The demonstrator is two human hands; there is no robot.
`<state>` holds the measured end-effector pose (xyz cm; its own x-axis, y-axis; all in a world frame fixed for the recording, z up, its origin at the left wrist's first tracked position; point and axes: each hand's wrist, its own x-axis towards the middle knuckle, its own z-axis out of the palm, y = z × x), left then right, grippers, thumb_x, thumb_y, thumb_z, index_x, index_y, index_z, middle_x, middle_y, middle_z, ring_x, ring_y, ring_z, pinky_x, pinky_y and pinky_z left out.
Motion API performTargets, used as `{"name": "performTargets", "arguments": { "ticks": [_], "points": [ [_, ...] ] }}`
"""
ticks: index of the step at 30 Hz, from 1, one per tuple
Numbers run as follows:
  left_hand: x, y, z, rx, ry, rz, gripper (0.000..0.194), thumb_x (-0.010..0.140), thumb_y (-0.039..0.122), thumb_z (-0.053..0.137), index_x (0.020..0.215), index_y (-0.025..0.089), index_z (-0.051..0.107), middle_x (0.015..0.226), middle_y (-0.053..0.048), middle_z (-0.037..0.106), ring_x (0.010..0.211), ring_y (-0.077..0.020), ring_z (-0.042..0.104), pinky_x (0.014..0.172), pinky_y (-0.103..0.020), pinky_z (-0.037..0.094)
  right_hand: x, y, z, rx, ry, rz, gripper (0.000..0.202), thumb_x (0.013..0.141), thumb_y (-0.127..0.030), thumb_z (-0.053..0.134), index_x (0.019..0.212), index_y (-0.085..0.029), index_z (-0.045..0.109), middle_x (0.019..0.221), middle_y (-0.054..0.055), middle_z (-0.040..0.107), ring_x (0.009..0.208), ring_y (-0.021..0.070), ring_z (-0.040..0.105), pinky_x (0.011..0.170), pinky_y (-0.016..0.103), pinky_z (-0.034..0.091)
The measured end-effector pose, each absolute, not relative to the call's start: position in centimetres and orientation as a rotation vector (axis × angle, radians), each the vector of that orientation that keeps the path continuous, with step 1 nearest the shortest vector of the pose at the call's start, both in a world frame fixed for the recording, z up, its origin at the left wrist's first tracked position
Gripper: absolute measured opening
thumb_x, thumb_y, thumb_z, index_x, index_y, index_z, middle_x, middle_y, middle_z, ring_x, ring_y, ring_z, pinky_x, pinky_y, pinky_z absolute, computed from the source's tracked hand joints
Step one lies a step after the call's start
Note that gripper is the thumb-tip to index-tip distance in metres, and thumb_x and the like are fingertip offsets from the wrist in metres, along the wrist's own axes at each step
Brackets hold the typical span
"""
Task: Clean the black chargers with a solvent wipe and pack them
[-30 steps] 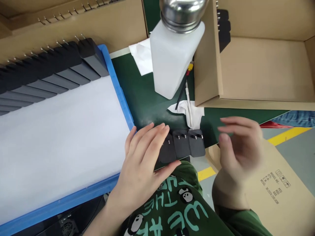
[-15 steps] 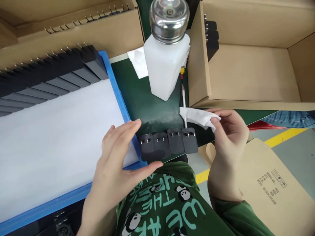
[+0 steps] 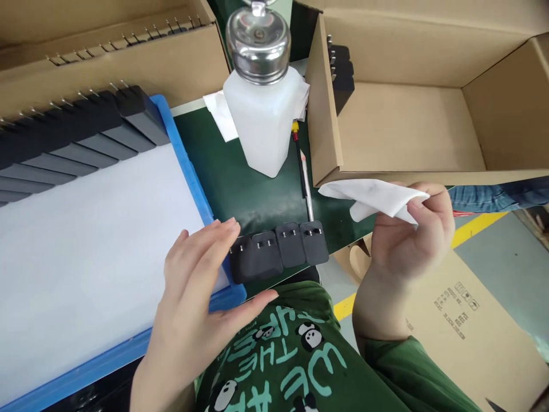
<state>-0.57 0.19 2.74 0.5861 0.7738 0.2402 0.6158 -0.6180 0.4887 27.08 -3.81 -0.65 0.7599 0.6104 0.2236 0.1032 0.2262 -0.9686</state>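
Note:
Several black power adapters (image 3: 293,245) stand side by side at the front edge of the green table (image 3: 214,163), prongs up. My left hand (image 3: 201,286) is spread beside the leftmost ones, thumb and fingers apart, with nothing in it. Pinched between the thumb and fingers of my right hand (image 3: 422,223) is a folded white wipe (image 3: 373,197), held in front of the right cardboard box. Behind the adapters stands a white dispenser bottle (image 3: 261,120) with a metal top. A thin pen-like tool (image 3: 307,189) lies between the bottle and the adapters.
A blue-rimmed tray (image 3: 184,166) at left holds a row of black adapters (image 3: 86,129). Cardboard boxes stand behind it (image 3: 128,66) and at right (image 3: 407,131); the right one holds a few adapters (image 3: 342,80). A flat carton (image 3: 467,320) lies lower right.
My right hand has moved right and slightly up relative to the adapters, carrying the wipe away from them. My left hand stays spread near them. The whole view has shifted a little.

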Motion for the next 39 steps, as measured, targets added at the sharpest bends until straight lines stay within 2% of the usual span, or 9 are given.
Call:
{"name": "performTargets", "arguments": {
  "ticks": [9,15,19,24,28,31,34,37,39],
  "points": [
    [1.4,0.2,3.0,2.506,0.988,0.658,0.08,0.084,0.027,0.079,0.153,0.018,0.039,0.139,-0.015,0.058,0.135,-0.0335,0.052,0.125,-0.056,0.028,29.8,-5.1,-1.2,-1.472,-0.584,0.68,0.011,0.082,-0.035,0.045,0.079,-0.027,0.039,0.07,0.003,0.046,0.065,0.0203,0.05,0.057,0.035,0.046],
    [2.0,0.0,3.6,2.532,0.98,0.667,0.069,0.085,0.024,0.077,0.145,0.016,0.046,0.137,-0.016,0.059,0.134,-0.0344,0.052,0.124,-0.058,0.028,30.3,-5.9,-1.9,-1.461,-0.627,0.724,0.013,0.086,-0.038,0.048,0.082,-0.028,0.042,0.073,0.003,0.054,0.067,0.0223,0.055,0.062,0.038,0.048],
    [2.7,-0.5,4.3,2.438,0.927,0.77,0.05,0.085,0.016,0.075,0.132,0.016,0.056,0.128,-0.013,0.065,0.128,-0.0308,0.057,0.119,-0.056,0.036,30.3,-6.5,-0.9,-1.346,-0.749,0.809,0.008,0.089,-0.036,0.044,0.088,-0.028,0.044,0.077,0.002,0.06,0.062,0.0222,0.057,0.053,0.036,0.044],
    [4.7,-2.0,4.6,2.229,0.795,0.98,0.038,0.085,0.015,0.074,0.121,0.013,0.062,0.111,-0.009,0.072,0.107,-0.0219,0.063,0.097,-0.039,0.051,28.0,-7.3,2.0,-1.091,-0.761,1.035,0.013,0.088,-0.038,0.049,0.081,-0.028,0.046,0.065,-0.001,0.057,0.047,0.0181,0.05,0.041,0.031,0.04],
    [5.6,-3.1,4.7,1.937,0.734,1.007,0.017,0.089,0.008,0.063,0.104,0.015,0.065,0.088,-0.004,0.071,0.079,-0.0151,0.061,0.071,-0.03,0.049,25.7,-8.1,2.5,-0.899,-0.814,1.158,0.01,0.091,-0.036,0.052,0.086,-0.028,0.051,0.071,0.0,0.067,0.046,0.0167,0.055,0.036,0.028,0.042],
    [5.0,-3.2,4.9,1.627,0.706,0.891,0.011,0.093,0.01,0.057,0.089,0.018,0.064,0.075,-0.001,0.062,0.069,-0.0118,0.055,0.062,-0.025,0.045,24.3,-8.9,1.9,-0.995,-0.85,0.975,0.012,0.094,-0.024,0.05,0.104,-0.028,0.056,0.105,0.003,0.075,0.077,0.0181,0.072,0.061,0.03,0.059],
    [4.1,-3.2,5.0,1.449,0.681,0.745,0.012,0.097,0.017,0.055,0.087,0.018,0.062,0.081,-0.001,0.06,0.071,-0.0106,0.054,0.063,-0.023,0.044,23.4,-10.0,1.3,-1.107,-1.01,0.668,0.034,0.095,-0.019,0.047,0.127,-0.03,0.054,0.136,0.005,0.063,0.117,0.0246,0.065,0.1,0.046,0.055],
    [3.7,-3.5,5.2,1.453,0.605,0.651,0.013,0.097,0.019,0.053,0.084,0.018,0.057,0.084,-0.002,0.057,0.072,-0.0104,0.051,0.065,-0.023,0.043,23.1,-10.9,1.1,-1.143,-1.524,0.682,0.045,0.098,-0.031,0.051,0.142,-0.022,0.051,0.14,0.012,0.059,0.132,0.0312,0.055,0.109,0.054,0.046],
    [3.6,-3.6,5.6,1.485,0.569,0.573,0.016,0.097,0.018,0.052,0.081,0.018,0.054,0.08,-0.002,0.056,0.072,-0.0105,0.05,0.066,-0.022,0.043,23.2,-11.1,1.1,-1.159,-1.766,0.722,0.048,0.095,-0.031,0.06,0.141,-0.019,0.052,0.131,0.012,0.065,0.129,0.0292,0.057,0.113,0.051,0.042]
  ]
}}
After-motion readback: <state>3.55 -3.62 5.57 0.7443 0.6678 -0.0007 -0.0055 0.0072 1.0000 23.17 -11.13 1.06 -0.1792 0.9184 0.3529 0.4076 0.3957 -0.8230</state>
